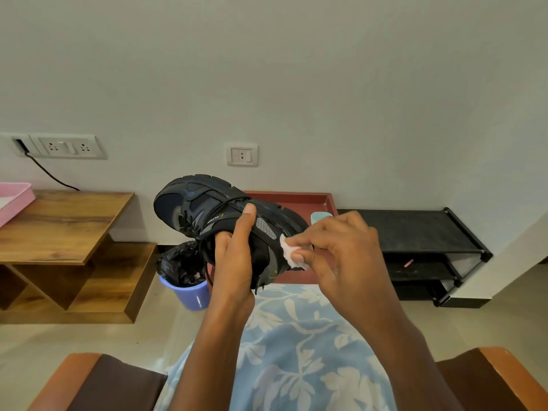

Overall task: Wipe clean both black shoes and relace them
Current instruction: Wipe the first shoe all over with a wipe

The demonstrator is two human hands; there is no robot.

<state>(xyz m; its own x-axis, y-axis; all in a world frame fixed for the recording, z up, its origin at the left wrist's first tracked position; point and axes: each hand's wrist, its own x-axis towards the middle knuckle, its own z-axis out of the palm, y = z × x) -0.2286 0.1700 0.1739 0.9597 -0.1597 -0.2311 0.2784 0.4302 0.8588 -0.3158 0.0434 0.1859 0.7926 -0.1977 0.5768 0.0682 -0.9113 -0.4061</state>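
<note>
Matt black mesh-and-rubber shoe (207,209), soft white, perhaps paper, wipe (289,253), grained wooden table (59,223).

Wooden side table (59,223), left, with a pink tray (14,200) on it. Wall socket plate (66,146) and black cable (50,173) above. Single switch plate (241,155). Blue bin (189,293) with black liner (178,262). Red tray (311,200). Black shelf rack (415,232), right.
</note>
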